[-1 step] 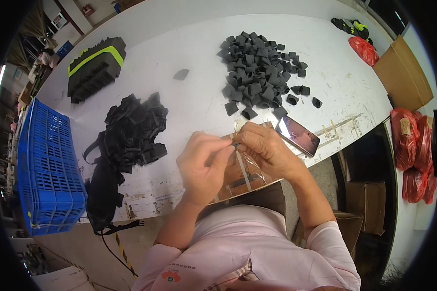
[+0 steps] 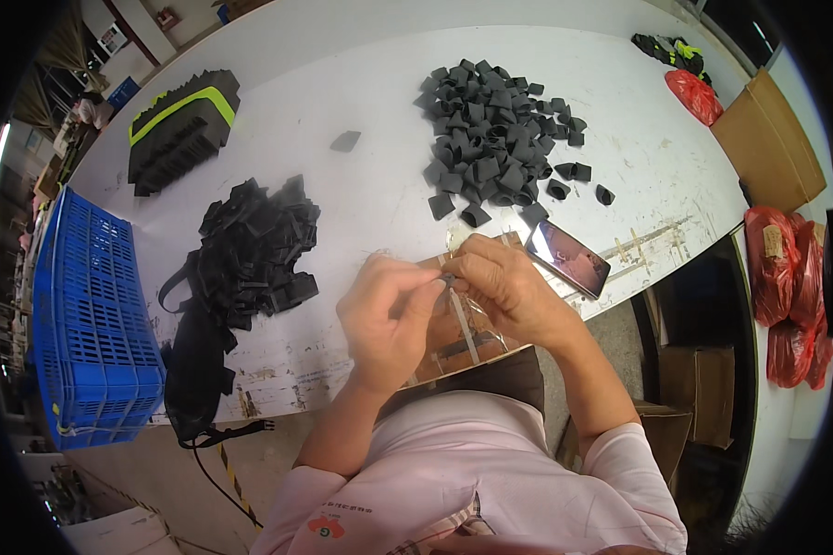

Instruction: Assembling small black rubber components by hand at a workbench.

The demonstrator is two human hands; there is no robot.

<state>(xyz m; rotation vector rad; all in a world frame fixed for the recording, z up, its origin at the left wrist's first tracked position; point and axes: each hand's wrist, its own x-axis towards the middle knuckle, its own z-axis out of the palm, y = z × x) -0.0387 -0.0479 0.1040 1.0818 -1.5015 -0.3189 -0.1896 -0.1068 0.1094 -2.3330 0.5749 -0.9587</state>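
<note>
The small dark piece (image 2: 447,278) pinched between both hands' fingertips is mostly hidden — too small to identify.

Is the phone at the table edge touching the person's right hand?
Apart. In the head view a strip of white table shows between the phone and the right hand.

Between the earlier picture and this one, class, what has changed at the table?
Nothing visibly changed. Both hands, left hand and right hand, pinch a small dark piece over the clear bag, as before. The grey foam pile, black strap pile and phone lie unmoved.
</note>
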